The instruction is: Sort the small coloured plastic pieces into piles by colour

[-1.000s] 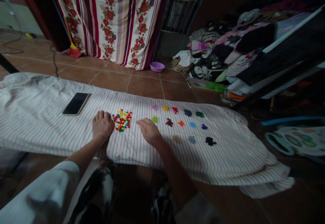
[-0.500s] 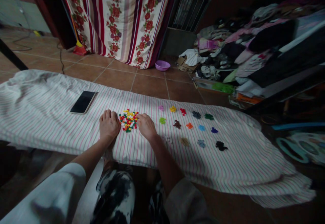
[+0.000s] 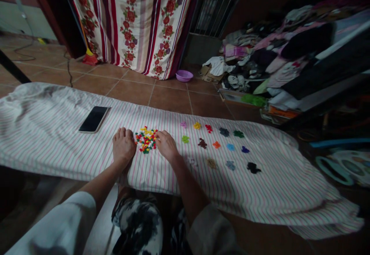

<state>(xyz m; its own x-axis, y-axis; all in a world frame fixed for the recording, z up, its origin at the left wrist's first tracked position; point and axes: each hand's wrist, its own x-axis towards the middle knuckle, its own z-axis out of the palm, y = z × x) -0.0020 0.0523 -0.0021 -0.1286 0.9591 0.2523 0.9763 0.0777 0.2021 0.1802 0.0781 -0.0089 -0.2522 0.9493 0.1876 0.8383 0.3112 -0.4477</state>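
A phone (image 3: 94,119) lies at the left of the cloth-covered worktop (image 3: 52,139). Next comes the left hand (image 3: 123,145), palm down with fingers loosely curved at the left edge of the mixed pile (image 3: 146,140); whether anything is under it, I cannot tell. The pile is what seems left to sort—red, yellow, green, orange and white pieces jumbled together. At its right edge the right hand (image 3: 165,143) has thumb and fingertips drawn close; whether they pinch a piece is too small to tell. Further right lies what looks done: three rows of separate single-colour clusters, from pink (image 3: 183,124) to black (image 3: 253,168). Well begun, I judge, though not finished—plenty of pieces remain mixed.
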